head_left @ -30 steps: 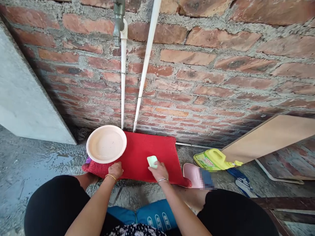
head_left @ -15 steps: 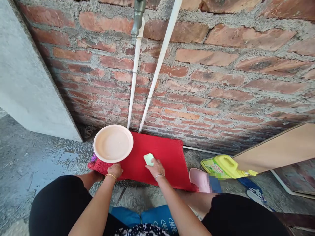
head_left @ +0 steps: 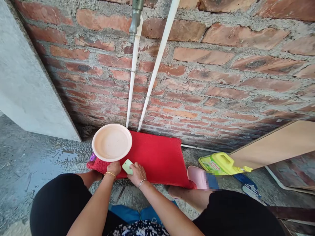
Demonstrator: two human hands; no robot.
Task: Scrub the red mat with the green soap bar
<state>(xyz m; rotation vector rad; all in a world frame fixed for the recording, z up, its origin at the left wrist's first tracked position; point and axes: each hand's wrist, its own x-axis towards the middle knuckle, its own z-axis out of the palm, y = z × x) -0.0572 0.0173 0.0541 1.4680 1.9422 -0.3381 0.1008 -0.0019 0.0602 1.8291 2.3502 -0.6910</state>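
A red mat [head_left: 157,157] with a fluffy edge lies spread out low in front of me, its left end bunched up. My left hand [head_left: 114,168] is closed on the mat's near edge, just below the basin. Under my right hand [head_left: 137,173] is a pale green scrub brush [head_left: 127,167], an oblong with rounded corners and a small hole at one end. The fingers wrap its near side, and its underside against the mat is hidden. A pale pink basin [head_left: 112,143] sits at the mat's left end.
A tap [head_left: 135,23] and white pipes [head_left: 157,65] run down the brick wall [head_left: 209,85]. On the right lie a yellow jug [head_left: 219,163] and a blue slipper [head_left: 251,188]. A grey slab [head_left: 36,72] leans at left, beside wet floor [head_left: 59,160].
My right hand has slid the brush left and towards me across the mat, close to my left hand. The left hand keeps its place on the mat's edge.
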